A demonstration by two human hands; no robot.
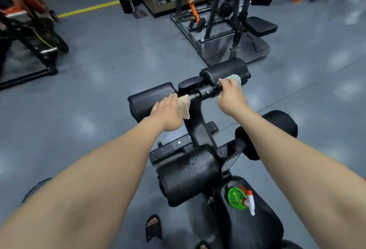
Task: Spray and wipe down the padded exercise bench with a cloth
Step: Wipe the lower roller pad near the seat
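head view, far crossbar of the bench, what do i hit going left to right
black padded roller → left hand → beige cloth → black metal crossbar → right hand, gripping a pale teal cloth

Left hand (167,111) presses beige cloth (184,107) to the roller bar (206,91), right hand (230,95) grips teal cloth (235,79), green spray bottle (238,199) sits on the seat pad (247,233).
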